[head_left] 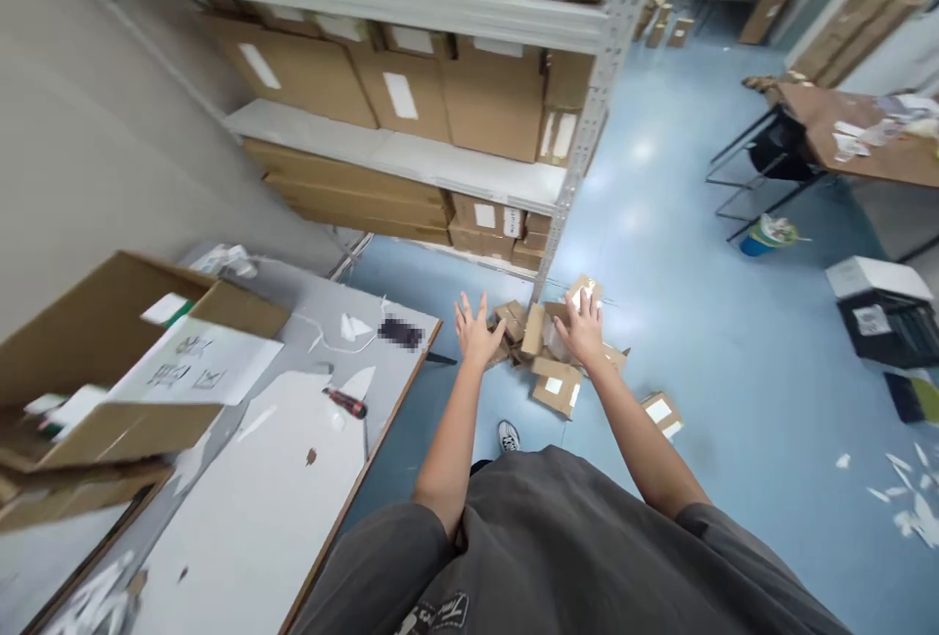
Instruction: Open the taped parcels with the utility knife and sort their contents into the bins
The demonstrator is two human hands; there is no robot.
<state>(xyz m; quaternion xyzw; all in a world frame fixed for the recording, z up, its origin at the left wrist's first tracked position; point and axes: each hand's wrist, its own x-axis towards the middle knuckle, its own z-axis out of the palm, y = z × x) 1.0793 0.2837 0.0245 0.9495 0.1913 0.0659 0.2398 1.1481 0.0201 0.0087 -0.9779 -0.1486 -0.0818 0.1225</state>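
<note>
Both hands are stretched out in front of me at about the same height. My left hand (476, 332) is open with its fingers spread and holds nothing; it is nearest to the table's corner and the pile of cardboard. To its right, my right hand (583, 327) is also open and bare, seen over the pile. Beneath them on the blue floor, several small cardboard boxes (556, 386) lie in a heap, some with open flaps and white labels. One small box (661, 415) lies apart to the right.
A metal shelf (411, 160) full of cartons stands ahead. On the left table (293, 478) are a red-and-black screwdriver-like tool (344, 403), a blurred dark device (400, 332) and an open carton (110, 351). At right stand a brown table (828, 126), a bin (767, 236) and a black-and-white machine (880, 312).
</note>
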